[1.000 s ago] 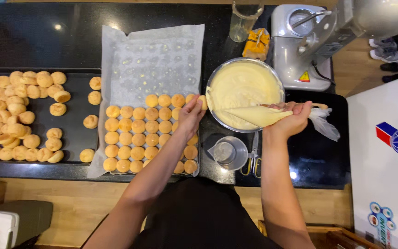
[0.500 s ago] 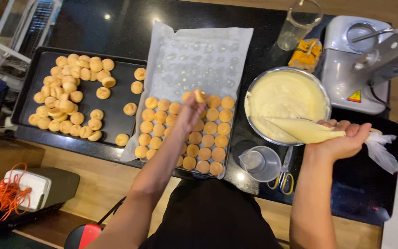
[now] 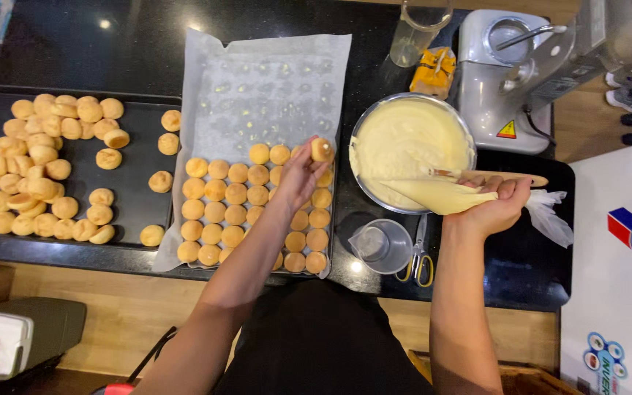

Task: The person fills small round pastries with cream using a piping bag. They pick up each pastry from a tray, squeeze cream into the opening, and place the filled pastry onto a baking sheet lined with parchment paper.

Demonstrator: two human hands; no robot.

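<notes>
Near edge: small clear cup (image 3: 379, 245) and scissors (image 3: 420, 256) on the counter (image 3: 521, 271). Right hand (image 3: 497, 206) was closed around piping bag (image 3: 444, 194), long axis roughly horizontal, tip pointing left over the cream bowl (image 3: 409, 143). Left hand (image 3: 298, 175) pinched one puff (image 3: 322, 149) in its fingertips, above the parchment-lined tray (image 3: 279, 88).

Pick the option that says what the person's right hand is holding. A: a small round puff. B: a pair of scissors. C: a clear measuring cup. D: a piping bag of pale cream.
D: the right hand grips a piping bag of pale cream beside the metal bowl, while the left hand holds the small puff.
</notes>
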